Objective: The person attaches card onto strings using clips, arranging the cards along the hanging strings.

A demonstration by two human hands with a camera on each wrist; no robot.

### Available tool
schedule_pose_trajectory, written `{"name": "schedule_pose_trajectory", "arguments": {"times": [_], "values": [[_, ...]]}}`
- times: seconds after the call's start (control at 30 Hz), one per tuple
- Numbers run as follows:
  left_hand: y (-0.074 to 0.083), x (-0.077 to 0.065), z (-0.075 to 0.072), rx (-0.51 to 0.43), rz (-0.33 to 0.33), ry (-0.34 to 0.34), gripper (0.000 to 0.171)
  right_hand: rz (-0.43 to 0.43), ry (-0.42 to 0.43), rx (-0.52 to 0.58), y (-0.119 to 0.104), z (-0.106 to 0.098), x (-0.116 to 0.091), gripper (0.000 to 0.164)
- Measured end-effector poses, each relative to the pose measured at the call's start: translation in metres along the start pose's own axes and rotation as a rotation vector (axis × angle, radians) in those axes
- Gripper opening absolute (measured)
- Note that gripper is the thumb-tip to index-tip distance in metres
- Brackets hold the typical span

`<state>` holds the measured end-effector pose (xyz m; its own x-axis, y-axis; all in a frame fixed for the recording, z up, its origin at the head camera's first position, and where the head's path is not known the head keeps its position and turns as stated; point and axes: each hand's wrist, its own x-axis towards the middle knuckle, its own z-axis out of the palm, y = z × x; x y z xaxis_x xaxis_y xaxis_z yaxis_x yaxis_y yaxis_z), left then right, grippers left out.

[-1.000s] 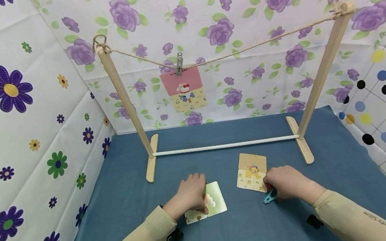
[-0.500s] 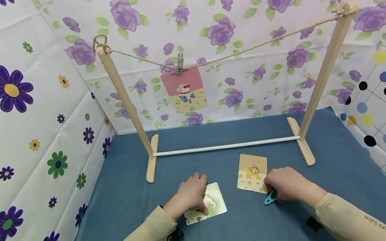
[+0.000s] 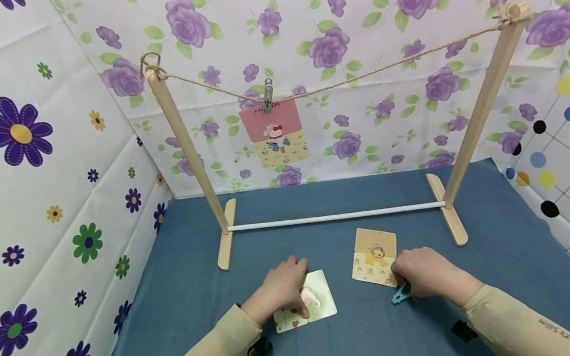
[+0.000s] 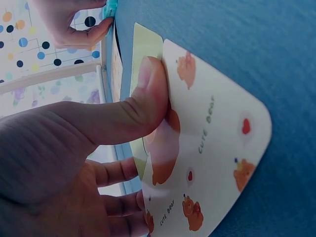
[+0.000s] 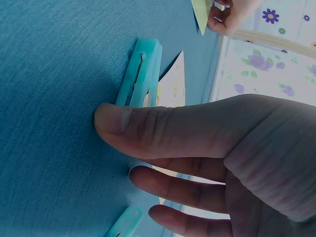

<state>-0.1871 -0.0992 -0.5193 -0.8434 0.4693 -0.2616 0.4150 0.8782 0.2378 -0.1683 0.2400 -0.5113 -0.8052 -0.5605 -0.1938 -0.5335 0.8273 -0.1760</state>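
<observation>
My left hand [image 3: 283, 290] grips a pale green and white card [image 3: 321, 296] with a bear picture, at the front middle of the head view. In the left wrist view the thumb lies across the card's printed face, with the fingers at its far edge. My right hand [image 3: 422, 270] pinches a teal clothespin [image 3: 401, 293] low over the cloth; in the right wrist view the thumb crosses its near end. A second teal piece [image 5: 126, 222] shows below the fingers there. Right beside my right fingertips lies a tan and yellow lion card [image 3: 373, 257], flat on the cloth.
Behind the hands stands a wooden frame with a left post [image 3: 185, 147], a right post [image 3: 484, 107] and a white bottom rod [image 3: 336, 217]. From its sagging rope [image 3: 347, 80], a metal clip [image 3: 268, 96] hangs a pink and yellow rabbit card [image 3: 276, 136]. Patterned cloth surrounds the blue surface.
</observation>
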Motion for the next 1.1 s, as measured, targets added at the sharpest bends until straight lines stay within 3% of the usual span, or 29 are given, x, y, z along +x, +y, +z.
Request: {"name": "schedule_pose_trajectory", "arguments": {"times": [0.83,1.1], "values": [[-0.012,-0.001,-0.004,-0.094,0.084,0.010,0.081,-0.005,-0.041,0.089,0.012,-0.003,-0.002,0.040],[-0.013,-0.004,-0.007,-0.139,0.084,0.007,0.068,-0.012,-0.049,0.089,0.015,-0.001,-0.003,0.037]]}}
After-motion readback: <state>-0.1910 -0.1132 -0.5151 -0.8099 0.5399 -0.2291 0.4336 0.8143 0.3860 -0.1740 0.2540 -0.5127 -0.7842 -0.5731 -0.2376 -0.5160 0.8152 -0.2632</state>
